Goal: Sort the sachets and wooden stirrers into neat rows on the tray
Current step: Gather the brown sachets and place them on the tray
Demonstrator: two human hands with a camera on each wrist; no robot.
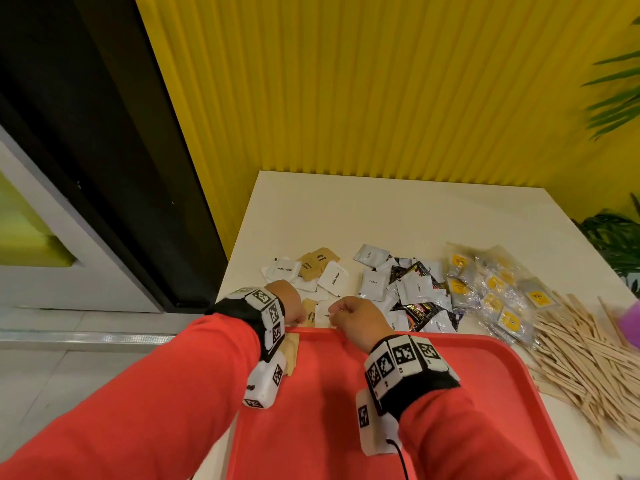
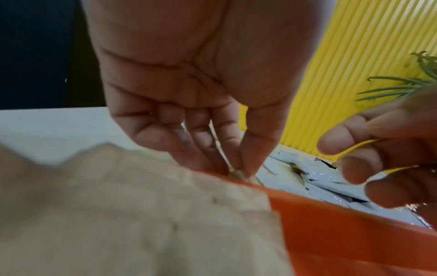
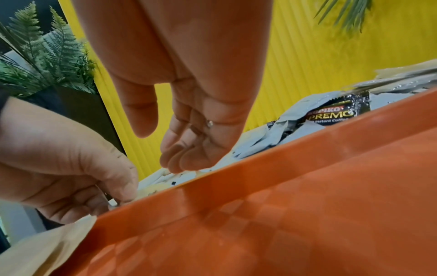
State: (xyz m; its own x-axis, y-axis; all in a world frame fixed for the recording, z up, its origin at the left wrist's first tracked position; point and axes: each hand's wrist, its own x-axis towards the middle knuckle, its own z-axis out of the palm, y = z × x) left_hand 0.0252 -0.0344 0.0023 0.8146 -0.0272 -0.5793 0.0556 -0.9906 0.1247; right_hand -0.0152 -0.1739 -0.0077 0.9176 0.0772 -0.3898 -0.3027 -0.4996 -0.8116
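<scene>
A red tray [image 1: 450, 393] lies in front of me with brown sachets [image 1: 291, 351] in its near left corner, under my left wrist. Both hands are at the tray's far rim. My left hand [image 1: 301, 318] pinches a brown sachet [image 1: 309, 313] between thumb and fingers [image 2: 241, 170] just past the rim. My right hand [image 1: 337, 315] hangs beside it with fingers [image 3: 179, 162] loosely curled, tips on a white sachet [image 3: 187, 174], thumb apart, holding nothing. White and brown sugar sachets [image 1: 311, 271] lie beyond the hands.
To the right on the white table [image 1: 381, 209] lie heaps of coffee sachets [image 1: 408, 292], clear tea bags with yellow labels [image 1: 491, 289] and a pile of wooden stirrers [image 1: 588, 358]. A yellow ribbed wall [image 1: 381, 81] backs the table. Plants [image 1: 620, 237] stand at the right.
</scene>
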